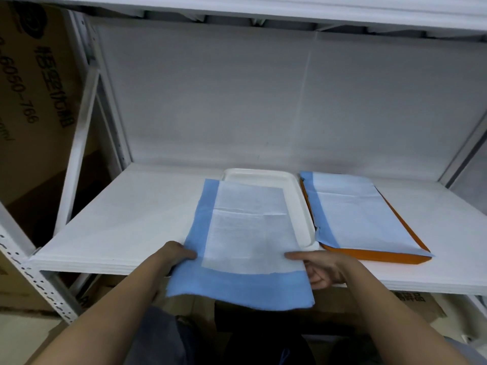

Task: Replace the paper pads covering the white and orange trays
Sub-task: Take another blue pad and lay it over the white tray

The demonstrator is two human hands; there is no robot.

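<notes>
Pad [245,233] lies skewed over the white tray [297,206], overhanging the shelf [118,219] edge (far rim bare); left hand [176,255] and right hand [319,267] each pinch a near side. Whether coming off or going on is unclear; next, probably a steady two-handed slide.

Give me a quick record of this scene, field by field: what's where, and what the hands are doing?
setting: white shelf
white tray: far end bare, rest under pad
held pad: blue-edged, overhanging the shelf's front
left hand: gripping pad's left edge
right hand: gripping pad's right edge
orange tray: right of white tray, covered by second pad
</notes>
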